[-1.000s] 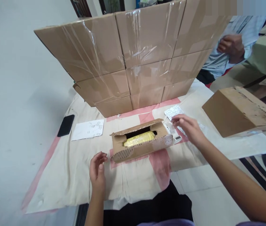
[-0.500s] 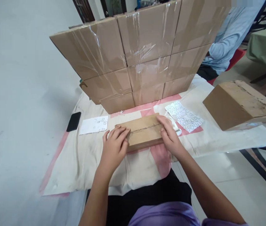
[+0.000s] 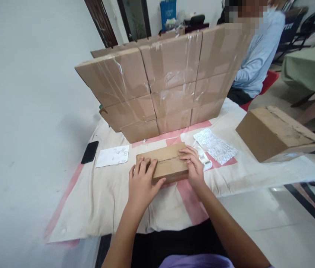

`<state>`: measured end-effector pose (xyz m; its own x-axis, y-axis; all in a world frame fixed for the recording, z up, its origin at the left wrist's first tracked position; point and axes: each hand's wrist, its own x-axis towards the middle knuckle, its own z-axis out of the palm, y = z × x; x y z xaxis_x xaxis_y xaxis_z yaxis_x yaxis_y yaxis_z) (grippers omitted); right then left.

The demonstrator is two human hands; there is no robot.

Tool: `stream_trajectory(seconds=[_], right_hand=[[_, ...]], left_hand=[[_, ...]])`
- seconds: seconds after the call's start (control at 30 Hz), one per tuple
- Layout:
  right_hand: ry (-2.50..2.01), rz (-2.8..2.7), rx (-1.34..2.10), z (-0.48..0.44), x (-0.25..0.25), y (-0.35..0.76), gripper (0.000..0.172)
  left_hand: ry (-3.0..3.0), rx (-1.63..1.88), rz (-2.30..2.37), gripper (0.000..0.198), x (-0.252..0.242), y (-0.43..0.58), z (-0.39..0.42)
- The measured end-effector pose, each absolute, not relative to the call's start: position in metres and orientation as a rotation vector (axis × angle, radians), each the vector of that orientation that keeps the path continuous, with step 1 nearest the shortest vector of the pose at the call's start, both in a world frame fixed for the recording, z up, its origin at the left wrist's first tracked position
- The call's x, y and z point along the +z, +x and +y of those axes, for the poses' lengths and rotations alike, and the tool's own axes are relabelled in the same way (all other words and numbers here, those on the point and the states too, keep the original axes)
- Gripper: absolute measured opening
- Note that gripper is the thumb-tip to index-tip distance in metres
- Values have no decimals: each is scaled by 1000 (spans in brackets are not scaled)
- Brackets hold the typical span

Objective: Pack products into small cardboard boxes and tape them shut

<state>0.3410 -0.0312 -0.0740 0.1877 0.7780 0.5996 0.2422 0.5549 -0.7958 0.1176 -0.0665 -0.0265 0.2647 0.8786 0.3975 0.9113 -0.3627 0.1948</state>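
A small flat cardboard box (image 3: pixel 170 167) lies on the cloth-covered table in front of me, a rough dark seam running along its top. My left hand (image 3: pixel 142 182) grips its left end, with spread fingers over the top and the thumb against the front edge. At the right end, my right hand (image 3: pixel 195 169) is closed around the box, its fingers curled over the top. Just right of that hand lies a white object (image 3: pixel 206 162), partly covered, its kind unclear. A sheet of stickers or printed marks (image 3: pixel 215 146) lies beyond it.
Taped cardboard boxes form a wall (image 3: pixel 171 80) at the back of the table. To the left are a black phone (image 3: pixel 90 152) and a white paper (image 3: pixel 111 156). A larger carton (image 3: pixel 274 136) stands on the right. A person in a light blue shirt (image 3: pixel 263 56) is behind.
Both hands have shifted their hold on the box. My right hand has moved inward over the top, and the left thumb now lies along the front edge. The camera view has tilted up.
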Motion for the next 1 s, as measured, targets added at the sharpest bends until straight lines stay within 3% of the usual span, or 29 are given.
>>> stream_trajectory(seconds=[0.33, 0.57, 0.77, 0.87, 0.93, 1.0], right_hand=[[-1081, -1327, 640, -65, -89, 368, 37], [-1373, -1114, 465, -65, -115, 441, 20], [-1505, -1226, 662, -44, -114, 461, 29], [-1550, -1162, 792, -44, -108, 461, 31], [-1586, -1108, 896, -45, -103, 460, 31], [-1613, -1041, 976, -43, -96, 459, 32]], left_hand=[[-2363, -861, -1693, 60, -40, 113, -62], [-2379, -964, -1577, 48, -41, 104, -19], [-2451, -1319, -1135, 6, -69, 116, -27], [-2907, -1245, -764, 17, -92, 170, -40], [-3259, -1072, -661, 35, -102, 218, -36], [-3405, -1127, -739, 68, -109, 261, -22]])
